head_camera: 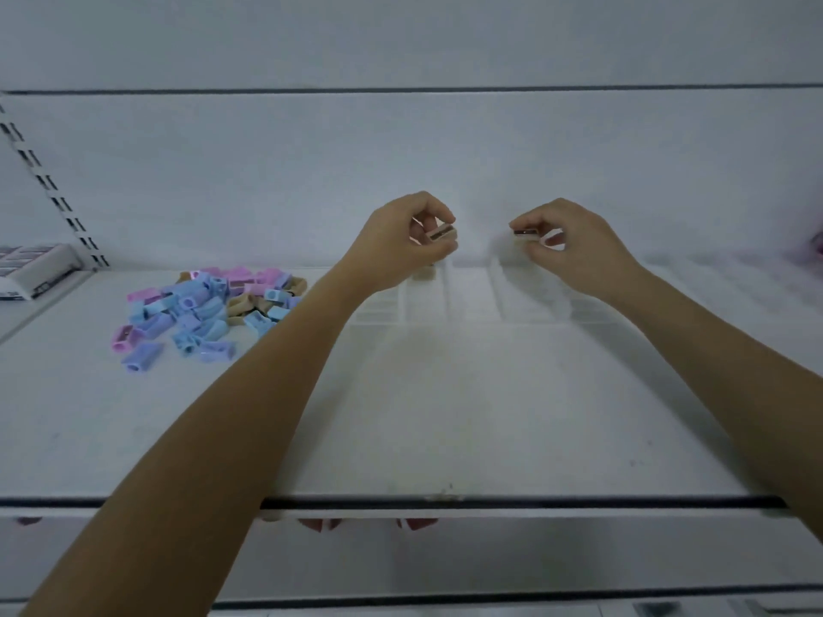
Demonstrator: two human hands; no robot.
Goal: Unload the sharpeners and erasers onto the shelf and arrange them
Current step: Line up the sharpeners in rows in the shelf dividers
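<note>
We hold one small beige plastic sharpener with a metal blade [442, 232] pinched between the thumb and fingertips of our left hand [401, 236], and a second like it [525, 234] pinched the same way in our right hand [574, 242]. Both are raised above the clear plastic divided tray [472, 300] at the back of the white shelf [445, 416]. The tray's lanes run front to back, straight below the grips. The left piece is tilted, the right one nearly level, and each has its long axis roughly left to right. A third beige sharpener [423, 273] already sits in the lane under our left hand, so that hand seems nearer its slot. The loose heap of blue, lilac, pink and beige sharpeners [200, 309] lies well to the left, too tangled to count. We can make out no erasers.
</note>
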